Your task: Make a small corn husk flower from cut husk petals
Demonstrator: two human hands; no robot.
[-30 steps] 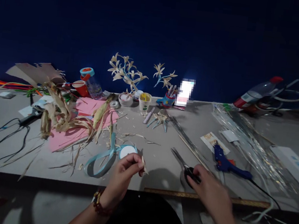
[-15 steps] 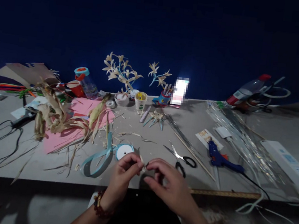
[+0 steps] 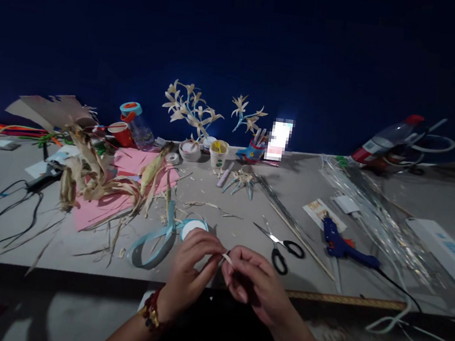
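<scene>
Just above the table's front edge, my left hand (image 3: 194,263) pinches one end of a small pale corn husk piece (image 3: 227,257) between thumb and fingertips. My right hand (image 3: 258,284) has its fingers closed at the other end of it, and the fingers hide part of the piece. Behind my left hand lies a ribbon spool (image 3: 196,226), with a loop of light blue ribbon (image 3: 150,249) to its left. Black-handled scissors (image 3: 279,242) rest open beyond my right hand. Several small husk flowers with blue stems (image 3: 241,181) lie farther back.
Dried corn husks (image 3: 96,176) cover pink paper (image 3: 87,214) at left. Husk flower branches (image 3: 191,108) stand at the back near a white cup (image 3: 217,158). At right are a blue glue gun (image 3: 344,248), bundled wires (image 3: 382,223) and a wooden ruler (image 3: 344,299).
My right hand's fingers have closed in on the husk piece, which has turned from nearly upright to slanting between both hands. The whole view has shifted slightly.
</scene>
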